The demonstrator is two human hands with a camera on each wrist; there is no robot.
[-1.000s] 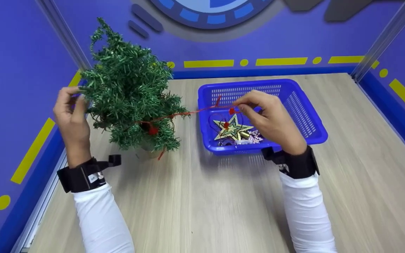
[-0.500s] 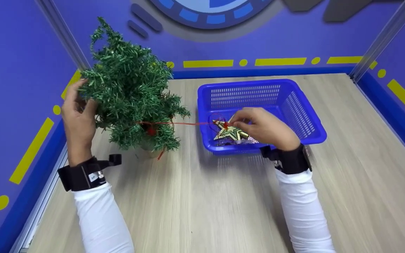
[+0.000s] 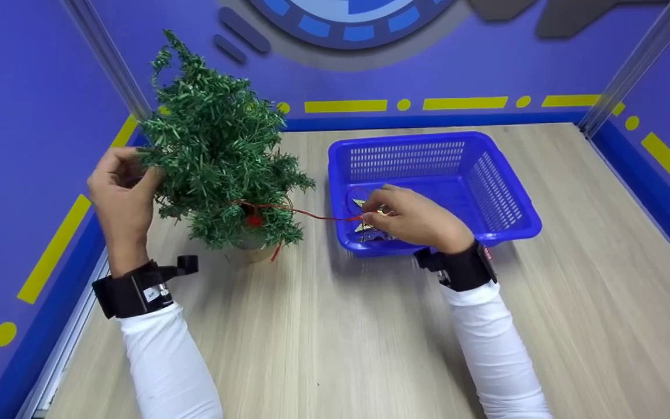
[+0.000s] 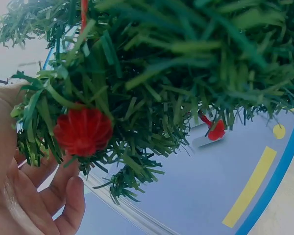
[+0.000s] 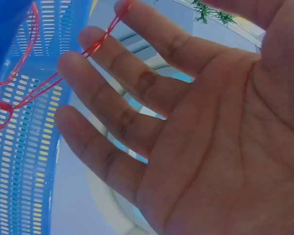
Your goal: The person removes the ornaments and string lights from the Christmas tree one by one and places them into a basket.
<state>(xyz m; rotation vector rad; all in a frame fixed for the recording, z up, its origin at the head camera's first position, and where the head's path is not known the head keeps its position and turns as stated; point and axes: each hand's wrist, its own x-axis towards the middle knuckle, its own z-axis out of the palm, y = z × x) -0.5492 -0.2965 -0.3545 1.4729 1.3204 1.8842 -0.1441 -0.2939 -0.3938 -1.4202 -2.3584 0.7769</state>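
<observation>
A small green artificial Christmas tree [image 3: 213, 145] stands on the left side of the table. My left hand [image 3: 123, 198] holds a branch at its left side, fingers bent behind the needles. In the left wrist view a ribbed red ornament [image 4: 83, 132] hangs in front of those fingers, with a smaller red piece [image 4: 216, 130] beyond. My right hand [image 3: 422, 221], low over the blue basket, pinches a thin red string [image 3: 317, 217] that runs across to the tree. The right wrist view has the string [image 5: 36, 92] crossing the fingertips; the thumb's grip is hidden there.
The blue perforated basket [image 3: 407, 160] sits right of the tree. A gold star [image 3: 360, 227] inside is mostly covered by my right hand. Another red ornament [image 3: 255, 221] shows low on the tree. Blue panels [image 3: 544, 64] border the table.
My right hand has moved down and left into the basket's near left area, and the string now sags lower. The left hand shifted slightly at the branch.
</observation>
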